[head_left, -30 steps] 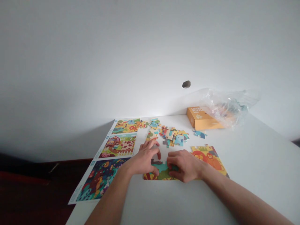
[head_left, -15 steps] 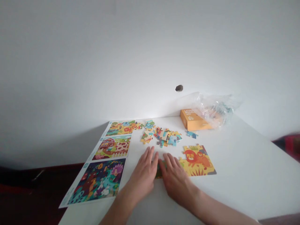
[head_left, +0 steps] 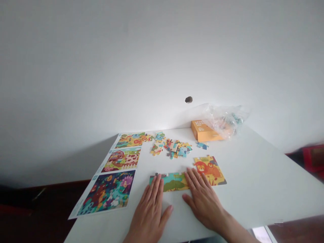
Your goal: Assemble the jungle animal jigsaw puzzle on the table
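Observation:
My left hand [head_left: 150,211] lies flat and open on the white table [head_left: 265,182], its fingertips on the left end of a joined strip of green and teal puzzle pieces [head_left: 173,181]. My right hand [head_left: 202,199] also lies flat and open, fingertips at the strip's right end, beside an assembled lion section [head_left: 209,169]. Neither hand holds anything.
A heap of loose puzzle pieces [head_left: 172,147] lies further back, with one stray blue piece [head_left: 202,145]. Three picture sheets [head_left: 118,175] run along the table's left edge. An orange box [head_left: 205,131] and a crumpled clear plastic bag [head_left: 225,119] sit by the wall.
Both hands went from curled on the strip to flat, then slid back toward me and apart, uncovering the joined strip. The view also shifted.

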Motion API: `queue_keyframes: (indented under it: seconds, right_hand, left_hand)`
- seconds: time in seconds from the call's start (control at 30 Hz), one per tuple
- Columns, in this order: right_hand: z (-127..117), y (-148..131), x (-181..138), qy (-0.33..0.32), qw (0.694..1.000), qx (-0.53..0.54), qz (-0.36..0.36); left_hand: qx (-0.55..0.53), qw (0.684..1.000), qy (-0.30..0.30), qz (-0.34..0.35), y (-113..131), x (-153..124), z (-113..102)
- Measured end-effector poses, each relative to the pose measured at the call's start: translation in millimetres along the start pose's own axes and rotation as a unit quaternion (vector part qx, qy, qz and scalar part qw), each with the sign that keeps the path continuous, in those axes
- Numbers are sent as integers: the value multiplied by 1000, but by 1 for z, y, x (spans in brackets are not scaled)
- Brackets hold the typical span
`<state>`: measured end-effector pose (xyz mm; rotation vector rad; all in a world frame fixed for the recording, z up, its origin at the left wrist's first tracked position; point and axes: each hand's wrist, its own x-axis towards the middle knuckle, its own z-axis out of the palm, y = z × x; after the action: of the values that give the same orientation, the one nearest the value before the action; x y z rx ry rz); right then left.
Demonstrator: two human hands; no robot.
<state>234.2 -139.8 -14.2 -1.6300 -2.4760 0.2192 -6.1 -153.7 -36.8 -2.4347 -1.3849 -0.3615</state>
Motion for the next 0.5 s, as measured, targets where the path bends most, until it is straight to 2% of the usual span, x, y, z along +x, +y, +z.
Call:
queue_keyframes:
  seconds: [0.3,0.5]
  right_hand:
    - [3,53,-13,34,995,-43,83]
    - [2,65,-10,39,991,-47,122]
  left_hand:
    - [26,1000,-9,-11,-21,-17,0]
    - [30,999,-12,-21,-22,-17,-3]
